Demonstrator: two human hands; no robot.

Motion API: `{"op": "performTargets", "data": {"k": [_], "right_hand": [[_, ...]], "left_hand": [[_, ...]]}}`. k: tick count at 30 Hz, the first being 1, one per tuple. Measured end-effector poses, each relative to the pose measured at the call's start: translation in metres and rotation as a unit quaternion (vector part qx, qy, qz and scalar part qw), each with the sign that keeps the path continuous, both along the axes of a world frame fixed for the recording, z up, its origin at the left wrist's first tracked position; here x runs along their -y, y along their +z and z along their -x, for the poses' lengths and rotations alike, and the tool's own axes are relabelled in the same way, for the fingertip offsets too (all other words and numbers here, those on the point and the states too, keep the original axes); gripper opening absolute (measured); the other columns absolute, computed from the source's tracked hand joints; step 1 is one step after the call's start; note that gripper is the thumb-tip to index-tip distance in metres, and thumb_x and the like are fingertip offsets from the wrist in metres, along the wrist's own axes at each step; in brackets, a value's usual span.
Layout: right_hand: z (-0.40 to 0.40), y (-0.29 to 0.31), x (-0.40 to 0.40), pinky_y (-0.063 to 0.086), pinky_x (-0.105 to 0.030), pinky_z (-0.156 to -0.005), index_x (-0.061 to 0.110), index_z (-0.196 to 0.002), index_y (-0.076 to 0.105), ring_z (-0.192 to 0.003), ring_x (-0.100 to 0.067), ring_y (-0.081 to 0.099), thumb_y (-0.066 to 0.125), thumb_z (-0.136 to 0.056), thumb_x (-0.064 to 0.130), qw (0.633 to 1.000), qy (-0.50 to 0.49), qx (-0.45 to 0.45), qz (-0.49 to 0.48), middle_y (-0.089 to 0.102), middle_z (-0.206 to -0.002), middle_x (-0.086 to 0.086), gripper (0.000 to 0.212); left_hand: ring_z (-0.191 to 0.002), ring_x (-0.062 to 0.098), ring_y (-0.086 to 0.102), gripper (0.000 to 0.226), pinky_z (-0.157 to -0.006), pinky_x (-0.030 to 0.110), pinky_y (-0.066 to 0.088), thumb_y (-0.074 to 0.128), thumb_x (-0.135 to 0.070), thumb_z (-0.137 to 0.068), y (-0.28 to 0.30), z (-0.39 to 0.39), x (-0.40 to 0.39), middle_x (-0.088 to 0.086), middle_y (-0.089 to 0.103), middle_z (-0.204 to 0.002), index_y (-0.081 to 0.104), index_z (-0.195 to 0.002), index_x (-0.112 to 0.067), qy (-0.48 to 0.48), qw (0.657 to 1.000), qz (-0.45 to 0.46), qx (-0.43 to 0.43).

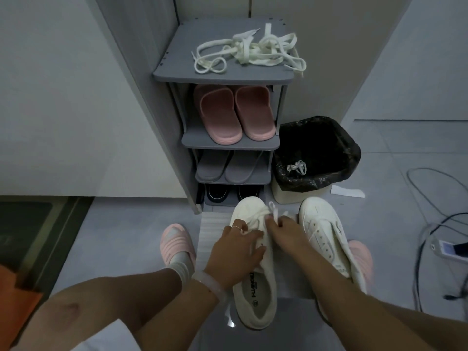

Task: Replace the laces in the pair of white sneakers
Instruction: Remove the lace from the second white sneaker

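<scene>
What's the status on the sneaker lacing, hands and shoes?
Both hands on left sneaker: left hand and right hand pinching its lace. Right sneaker unlaced. Spare laces on rack top. Nothing blocking.

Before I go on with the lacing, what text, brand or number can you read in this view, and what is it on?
Dark print on the insole of the left sneaker, between the left hand and right hand: a brand word, too blurred to read for certain.
Small round mark below that word: too small to read.
Side lettering on the right sneaker: unreadable.
Nothing else legible.
</scene>
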State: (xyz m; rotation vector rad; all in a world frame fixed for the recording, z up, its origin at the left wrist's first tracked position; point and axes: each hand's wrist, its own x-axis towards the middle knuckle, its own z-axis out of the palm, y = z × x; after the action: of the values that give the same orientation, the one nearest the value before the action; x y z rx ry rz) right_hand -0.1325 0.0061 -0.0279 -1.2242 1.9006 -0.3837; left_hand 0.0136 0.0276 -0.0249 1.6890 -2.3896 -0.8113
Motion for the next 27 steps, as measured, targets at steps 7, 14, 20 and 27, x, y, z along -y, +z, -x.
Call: {"op": "performTargets", "data": {"k": [7,14,20,27], "right_hand": [[-0.001,0.002,0.011,0.033,-0.011,-0.051,0.013,-0.073,0.049,-0.059,-0.007,0.043,0.045,-0.096,0.017,0.980,-0.037,0.017,0.194,0.047,-0.064,0.006,0.024],[0.038,0.123,0.062,0.051,-0.018,-0.071,0.022,-0.077,0.058,-0.063,0.000,0.058,0.045,-0.098,0.025,0.866,-0.201,0.300,0.345,0.061,-0.063,0.014,0.025],[0.031,0.101,0.037,0.054,-0.041,-0.081,0.009,-0.086,0.061,-0.084,-0.028,0.065,0.052,-0.092,0.015,0.968,-0.069,0.166,0.176,0.067,-0.088,-0.014,0.012],[0.002,0.026,-0.022,0.034,-0.013,-0.053,0.014,-0.072,0.045,-0.062,-0.011,0.044,0.055,-0.089,0.011,0.992,0.085,0.018,0.093,0.047,-0.066,0.004,0.020]], "left_hand": [[-0.118,0.021,0.031,0.048,-0.084,0.028,0.043,0.045,-0.051,-0.088,-0.002,0.002,-0.006,-0.002,0.023,-0.140,0.042,-0.134,-0.038,-0.037,0.998,-0.013,0.056],[-0.119,0.021,0.036,0.042,-0.090,0.030,0.041,0.045,-0.049,-0.090,0.006,0.001,-0.002,-0.003,0.027,-0.139,0.048,-0.130,-0.037,-0.037,0.997,-0.038,0.048],[-0.104,0.021,0.054,0.032,-0.084,0.031,0.042,0.041,-0.031,-0.095,0.014,0.003,0.018,0.003,0.057,-0.112,0.052,-0.124,-0.023,0.058,0.998,0.015,-0.010],[-0.107,0.022,0.047,0.024,-0.086,0.028,0.040,0.049,-0.019,-0.090,-0.001,0.018,0.027,0.008,0.051,-0.116,0.056,-0.109,-0.006,0.113,0.993,0.044,-0.008]]}}
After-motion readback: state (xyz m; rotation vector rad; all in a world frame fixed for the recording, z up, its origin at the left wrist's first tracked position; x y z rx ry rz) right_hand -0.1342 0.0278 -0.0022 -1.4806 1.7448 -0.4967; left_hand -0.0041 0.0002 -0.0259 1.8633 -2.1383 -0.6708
